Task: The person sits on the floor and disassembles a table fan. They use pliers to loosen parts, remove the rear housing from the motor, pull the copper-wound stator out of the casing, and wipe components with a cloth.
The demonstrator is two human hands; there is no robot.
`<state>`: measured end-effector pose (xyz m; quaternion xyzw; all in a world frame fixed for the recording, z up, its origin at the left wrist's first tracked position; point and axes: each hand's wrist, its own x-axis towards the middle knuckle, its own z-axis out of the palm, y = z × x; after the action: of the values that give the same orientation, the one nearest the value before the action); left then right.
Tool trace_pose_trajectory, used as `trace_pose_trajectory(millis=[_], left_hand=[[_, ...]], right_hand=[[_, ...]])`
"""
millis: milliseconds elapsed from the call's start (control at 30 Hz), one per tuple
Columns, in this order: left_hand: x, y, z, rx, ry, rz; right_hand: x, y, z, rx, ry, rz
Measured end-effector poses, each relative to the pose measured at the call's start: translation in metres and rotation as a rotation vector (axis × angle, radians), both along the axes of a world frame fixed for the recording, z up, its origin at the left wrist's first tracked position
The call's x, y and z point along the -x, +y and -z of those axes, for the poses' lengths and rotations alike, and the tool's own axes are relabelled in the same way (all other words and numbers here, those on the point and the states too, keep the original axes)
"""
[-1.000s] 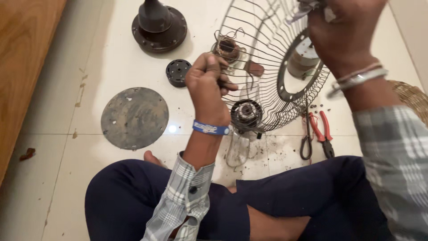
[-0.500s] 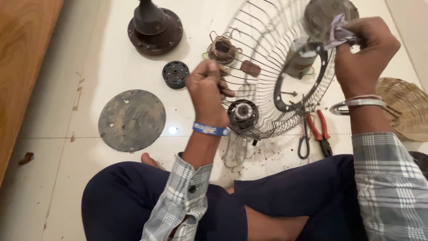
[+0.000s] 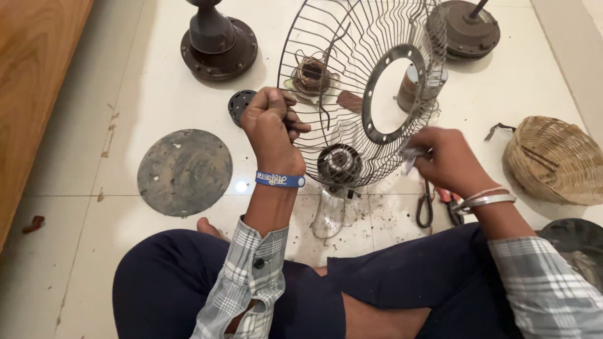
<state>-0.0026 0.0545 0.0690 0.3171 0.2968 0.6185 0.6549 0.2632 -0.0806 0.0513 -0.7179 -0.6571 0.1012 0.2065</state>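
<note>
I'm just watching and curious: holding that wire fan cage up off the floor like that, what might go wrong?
The left hand alone grips the wire fan guard at its rim, so it could tip or slip. The right hand presses a small cloth against thin wires, which might scrape fingers. Loose parts below, such as the motor core, could be knocked.

A round metal disc (image 3: 184, 171) lies flat on the tiled floor (image 3: 125, 75); a dark fan base (image 3: 218, 43) stands beyond it; a wicker basket (image 3: 555, 159) sits at right, pliers (image 3: 440, 202) near it; a wooden panel (image 3: 31, 94) runs along the left.
</note>
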Motion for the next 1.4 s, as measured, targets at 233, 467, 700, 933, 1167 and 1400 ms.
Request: trace_pose_trajectory(millis=[233,467,700,933,1167,1400], left_hand=[[-0.006,-0.003,0.003,0.027,-0.007,0.018],[-0.014,-0.007,0.004,0.07,-0.004,0.06],[-0.009,-0.007,0.004,0.07,-0.03,0.066],[-0.006,-0.003,0.004,0.093,-0.044,0.021],[0.01,0.009,0.003,0.146,-0.163,-0.017],[0.026,0.017,0.004,0.103,-0.255,-0.035]], right_hand=[[-0.006,-0.004,-0.056,-0.147,0.123,-0.004],[-0.047,0.014,-0.048,-0.639,-0.105,0.237],[0.012,-0.008,0.043,-0.478,-0.209,0.358],[0.084,-0.048,0.035,-0.394,-0.084,0.269],[0.109,-0.069,0.042,-0.247,0.388,0.178],[0.062,-0.07,0.058,-0.227,1.153,0.61]])
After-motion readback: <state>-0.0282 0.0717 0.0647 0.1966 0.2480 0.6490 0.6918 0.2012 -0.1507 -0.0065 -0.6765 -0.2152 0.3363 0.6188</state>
